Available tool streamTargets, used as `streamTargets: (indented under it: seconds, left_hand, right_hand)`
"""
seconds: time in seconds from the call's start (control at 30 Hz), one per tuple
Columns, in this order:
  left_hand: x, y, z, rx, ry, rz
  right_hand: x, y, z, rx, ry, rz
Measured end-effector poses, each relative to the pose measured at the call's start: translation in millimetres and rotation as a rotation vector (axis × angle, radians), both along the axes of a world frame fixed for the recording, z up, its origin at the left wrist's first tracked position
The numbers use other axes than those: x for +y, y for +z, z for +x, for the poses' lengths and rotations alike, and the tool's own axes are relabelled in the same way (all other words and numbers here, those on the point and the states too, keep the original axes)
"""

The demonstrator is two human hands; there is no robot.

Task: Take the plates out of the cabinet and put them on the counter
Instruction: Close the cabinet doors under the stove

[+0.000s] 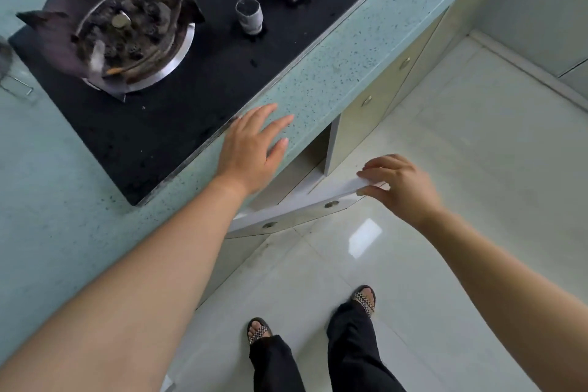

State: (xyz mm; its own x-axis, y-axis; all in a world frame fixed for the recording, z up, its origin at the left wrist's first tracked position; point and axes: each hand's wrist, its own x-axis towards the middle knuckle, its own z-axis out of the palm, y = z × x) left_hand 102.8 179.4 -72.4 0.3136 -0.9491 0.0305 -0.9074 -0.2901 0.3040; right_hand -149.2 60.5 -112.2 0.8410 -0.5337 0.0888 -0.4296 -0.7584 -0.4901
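Note:
Below the pale green speckled counter (334, 54) a cabinet door (296, 204) stands swung out toward me. My right hand (397, 188) is closed on the door's top edge near its free corner. My left hand (251, 149) rests flat on the counter's front edge, fingers spread and holding nothing. The cabinet opening (305, 162) shows only a slice of bare inner wall. No plates are visible; the inside is mostly hidden by the counter.
A black glass gas hob (178, 95) with a burner (127, 29) and two knobs (249, 16) lies in the counter. More closed cabinet doors (369, 108) run to the right. My sandalled feet (362, 299) stand on the glossy tiled floor.

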Motion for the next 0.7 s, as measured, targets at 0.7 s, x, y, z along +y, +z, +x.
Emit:
streamTargets:
  seconds: [0.7]
  left_hand:
    - [-9,-7,7,0.041,0.041,-0.033]
  right_hand:
    - [-35,-24,91,-0.454,-0.608,0.580]
